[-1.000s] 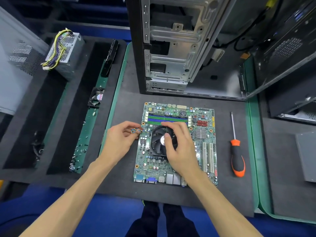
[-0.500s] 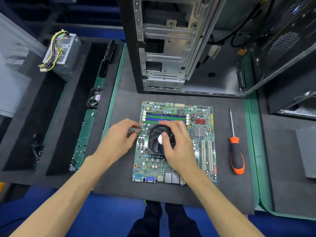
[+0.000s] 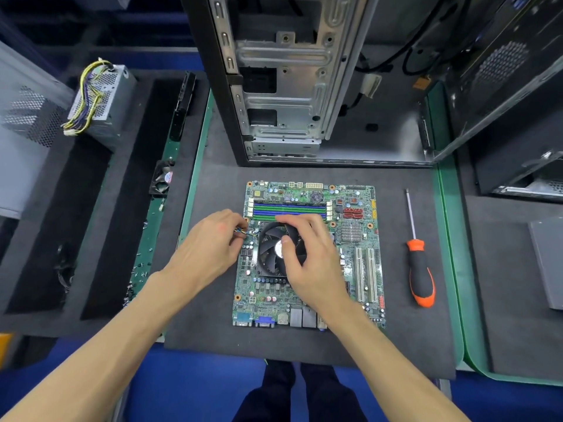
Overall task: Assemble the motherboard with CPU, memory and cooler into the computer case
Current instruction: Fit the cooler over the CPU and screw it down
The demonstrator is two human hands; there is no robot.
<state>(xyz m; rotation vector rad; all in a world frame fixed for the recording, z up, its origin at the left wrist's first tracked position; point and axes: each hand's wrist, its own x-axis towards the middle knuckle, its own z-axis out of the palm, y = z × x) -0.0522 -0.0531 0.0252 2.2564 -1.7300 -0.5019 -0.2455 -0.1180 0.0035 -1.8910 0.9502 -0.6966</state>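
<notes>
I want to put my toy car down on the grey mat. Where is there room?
There is bare mat between the motherboard and the green rim on the left, and a strip between the board's far edge and the computer case. A narrower gap lies between board and screwdriver. The cooler is crowded: the left hand and right hand work there.

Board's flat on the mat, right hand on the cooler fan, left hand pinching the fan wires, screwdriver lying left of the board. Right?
Not quite: the head view shows the screwdriver lying right of the motherboard, not left. The rest holds: right hand on the cooler fan, left hand pinching the fan wires.
</notes>
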